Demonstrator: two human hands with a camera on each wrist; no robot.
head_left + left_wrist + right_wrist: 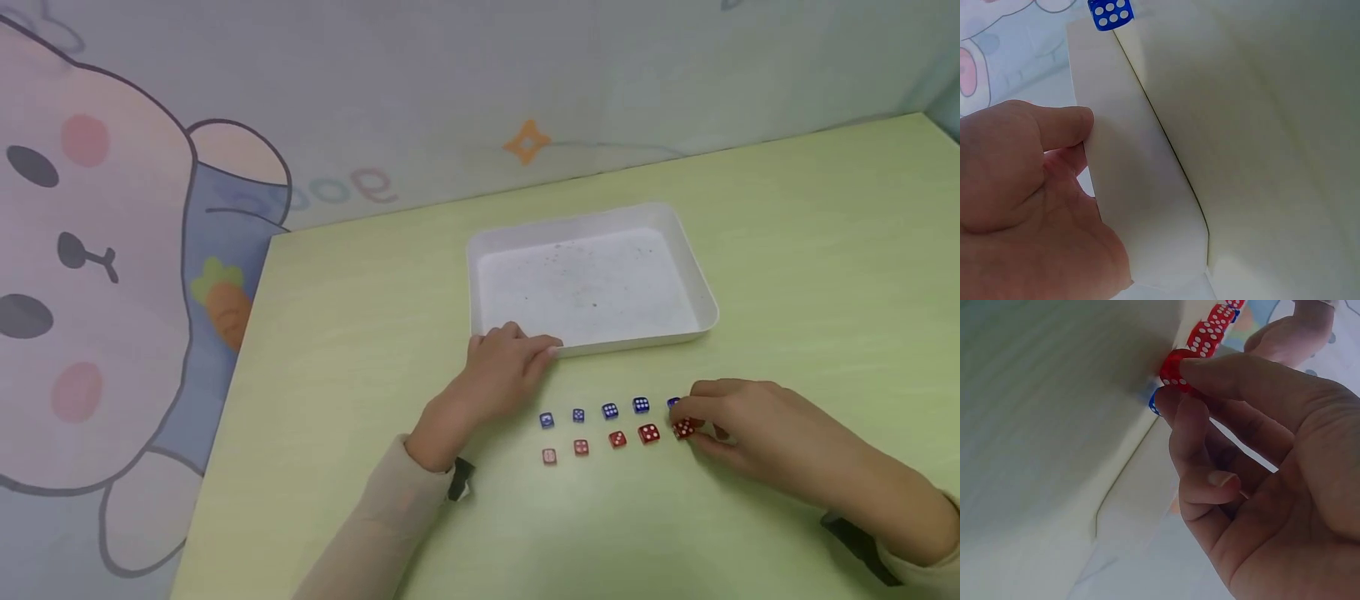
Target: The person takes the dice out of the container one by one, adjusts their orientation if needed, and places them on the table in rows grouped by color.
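Note:
Two rows of small dice lie on the green table point(360, 333): blue dice point(610, 411) behind, red dice point(617, 439) in front. My right hand point(693, 423) pinches the rightmost red die point(684, 428) at the end of the red row; the right wrist view shows that red die point(1174, 370) between its fingertips, with a blue die point(1153, 401) just behind it. My left hand point(536, 347) holds the near left corner of the empty white tray point(675, 217). Its thumb point(1066, 125) presses on the tray wall point(1141, 206). A blue die point(1110, 14) shows at the top of the left wrist view.
The tray stands just behind the dice rows. A wall with a cartoon rabbit point(82, 250) runs along the table's back and left edges. The table stretches on to the right of the tray and toward me.

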